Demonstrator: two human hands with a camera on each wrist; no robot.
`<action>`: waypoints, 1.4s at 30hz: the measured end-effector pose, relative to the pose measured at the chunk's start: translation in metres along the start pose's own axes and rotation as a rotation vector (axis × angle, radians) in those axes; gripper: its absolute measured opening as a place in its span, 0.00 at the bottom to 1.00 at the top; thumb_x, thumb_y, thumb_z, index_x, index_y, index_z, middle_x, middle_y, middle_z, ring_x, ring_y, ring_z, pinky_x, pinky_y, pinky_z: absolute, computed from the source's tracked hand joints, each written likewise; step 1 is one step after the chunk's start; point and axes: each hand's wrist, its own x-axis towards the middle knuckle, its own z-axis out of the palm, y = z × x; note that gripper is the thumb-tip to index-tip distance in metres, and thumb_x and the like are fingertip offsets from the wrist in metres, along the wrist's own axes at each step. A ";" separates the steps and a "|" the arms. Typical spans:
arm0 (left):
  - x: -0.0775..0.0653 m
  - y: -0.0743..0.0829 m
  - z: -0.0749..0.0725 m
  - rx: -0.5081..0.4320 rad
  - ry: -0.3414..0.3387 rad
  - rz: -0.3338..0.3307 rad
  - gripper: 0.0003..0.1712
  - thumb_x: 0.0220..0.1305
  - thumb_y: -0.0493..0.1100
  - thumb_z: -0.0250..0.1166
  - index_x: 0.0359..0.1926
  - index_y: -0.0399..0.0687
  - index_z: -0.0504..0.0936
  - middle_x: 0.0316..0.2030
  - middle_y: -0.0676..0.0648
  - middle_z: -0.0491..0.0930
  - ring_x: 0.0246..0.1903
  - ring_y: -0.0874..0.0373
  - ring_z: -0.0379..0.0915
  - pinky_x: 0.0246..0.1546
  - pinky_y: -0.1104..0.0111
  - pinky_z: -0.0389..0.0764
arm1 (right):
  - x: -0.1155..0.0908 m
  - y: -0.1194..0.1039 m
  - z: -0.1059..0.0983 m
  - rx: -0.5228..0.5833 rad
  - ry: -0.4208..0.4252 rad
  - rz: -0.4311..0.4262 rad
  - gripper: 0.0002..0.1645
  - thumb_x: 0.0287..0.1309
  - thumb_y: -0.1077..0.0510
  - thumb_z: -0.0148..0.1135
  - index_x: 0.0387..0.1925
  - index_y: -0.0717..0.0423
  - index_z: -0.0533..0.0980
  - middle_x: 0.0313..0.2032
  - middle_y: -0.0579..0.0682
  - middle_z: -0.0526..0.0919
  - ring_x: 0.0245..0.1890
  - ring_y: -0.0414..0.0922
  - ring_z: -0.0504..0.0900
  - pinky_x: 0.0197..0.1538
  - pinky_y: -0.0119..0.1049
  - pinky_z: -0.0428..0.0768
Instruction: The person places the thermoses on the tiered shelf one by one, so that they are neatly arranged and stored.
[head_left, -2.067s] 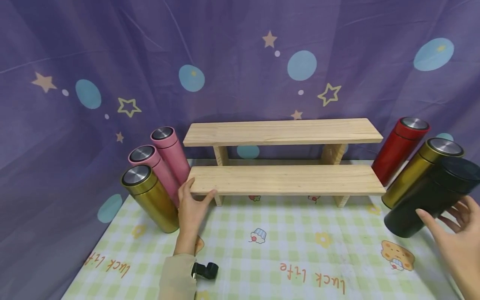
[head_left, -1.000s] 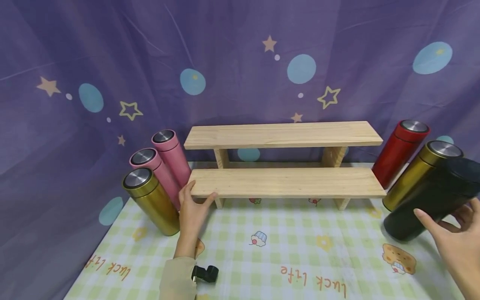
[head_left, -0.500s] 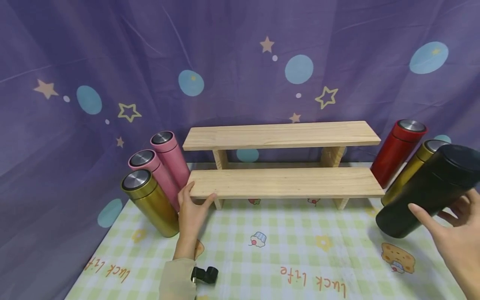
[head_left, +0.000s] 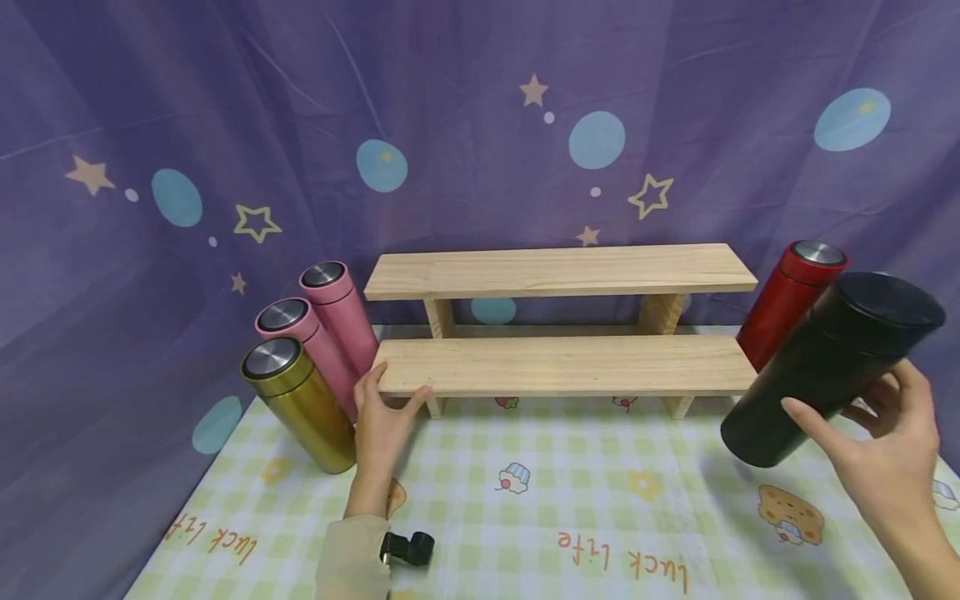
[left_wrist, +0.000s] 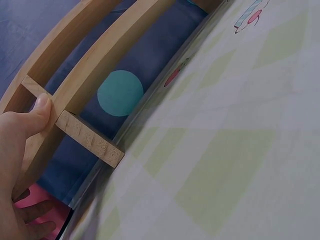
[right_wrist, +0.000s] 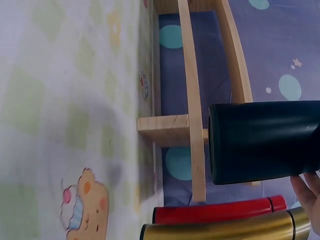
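My right hand [head_left: 885, 450] grips a black thermos bottle [head_left: 817, 375] at the right, thumb on its near side. The bottle is off the table, tilted, with its shadow on the cloth below; in the right wrist view its base [right_wrist: 215, 145] is near the shelf's end. My left hand [head_left: 384, 425] holds the left end of the lower board of a two-tier wooden shelf [head_left: 562, 367]. In the left wrist view the thumb [left_wrist: 41, 107] presses the board's front edge while the other fingers lie around its end.
Left of the shelf stand two pink thermoses [head_left: 341, 312] and a gold thermos [head_left: 303, 408]. A red thermos [head_left: 787, 300] stands right of it; a second gold thermos [right_wrist: 225, 229] shows beside it in the right wrist view. A checked cloth [head_left: 585, 475] covers the table; a purple curtain [head_left: 465, 83] hangs behind.
My right hand has lifted the black thermos and carried it left toward the shelf, so that it now hides the right gold thermos in the head view. My left hand keeps its hold.
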 end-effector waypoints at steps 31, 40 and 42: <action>0.000 -0.001 0.001 -0.019 -0.003 0.020 0.53 0.54 0.67 0.71 0.73 0.53 0.58 0.72 0.42 0.50 0.61 0.33 0.64 0.56 0.39 0.68 | 0.018 -0.013 0.045 0.144 -0.066 0.022 0.56 0.38 0.77 0.74 0.70 0.47 0.65 0.49 0.43 0.79 0.45 0.37 0.79 0.43 0.20 0.75; 0.001 -0.003 0.003 -0.038 0.014 0.042 0.52 0.55 0.63 0.73 0.73 0.51 0.59 0.72 0.42 0.52 0.59 0.33 0.66 0.55 0.41 0.69 | 0.023 -0.015 0.047 0.164 -0.057 0.009 0.54 0.38 0.77 0.74 0.69 0.48 0.66 0.46 0.43 0.80 0.41 0.39 0.78 0.41 0.22 0.74; 0.002 -0.003 0.004 -0.043 0.014 0.044 0.51 0.55 0.62 0.72 0.73 0.51 0.59 0.72 0.42 0.51 0.60 0.34 0.66 0.55 0.42 0.69 | 0.025 -0.015 0.048 0.159 -0.056 0.013 0.54 0.38 0.76 0.74 0.69 0.47 0.66 0.45 0.43 0.80 0.40 0.39 0.77 0.40 0.23 0.74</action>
